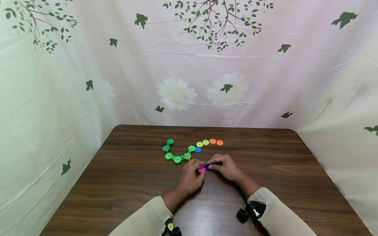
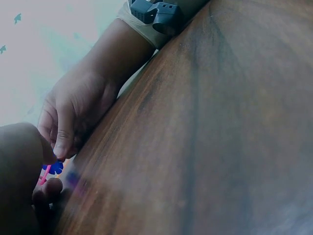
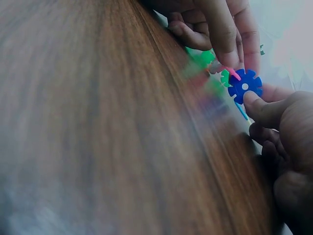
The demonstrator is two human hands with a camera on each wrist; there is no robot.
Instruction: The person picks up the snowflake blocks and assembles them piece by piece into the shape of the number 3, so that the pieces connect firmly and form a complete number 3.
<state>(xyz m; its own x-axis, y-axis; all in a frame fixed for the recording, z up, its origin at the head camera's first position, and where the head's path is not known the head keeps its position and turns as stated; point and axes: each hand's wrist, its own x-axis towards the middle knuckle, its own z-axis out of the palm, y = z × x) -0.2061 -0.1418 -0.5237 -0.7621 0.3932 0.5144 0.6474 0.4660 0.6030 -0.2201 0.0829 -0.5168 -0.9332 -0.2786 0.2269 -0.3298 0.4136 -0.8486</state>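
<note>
In the head view my left hand (image 1: 190, 178) pinches a pink slotted flower disc (image 1: 201, 168) between thumb and fingers. From the right, my right hand (image 1: 226, 167) holds a dark blue slotted disc (image 1: 206, 166) by its edge. The right wrist view shows the blue disc (image 3: 245, 86) face on, its rim meeting the edge of the pink disc (image 3: 233, 73). Whether their slots are fully interlocked, I cannot tell. Fingers partly cover both discs in the left wrist view. Just beyond the left hand runs a curved chain of green discs (image 1: 177, 159).
Joined to the chain's right side are yellow discs (image 1: 205, 142) and orange discs (image 1: 220, 142), with a lighter blue disc (image 1: 198, 149) beside them. A small orange piece (image 1: 189, 159) shows by the left fingers. The brown wooden table (image 1: 133, 183) ends at a printed cloth backdrop (image 1: 195, 72).
</note>
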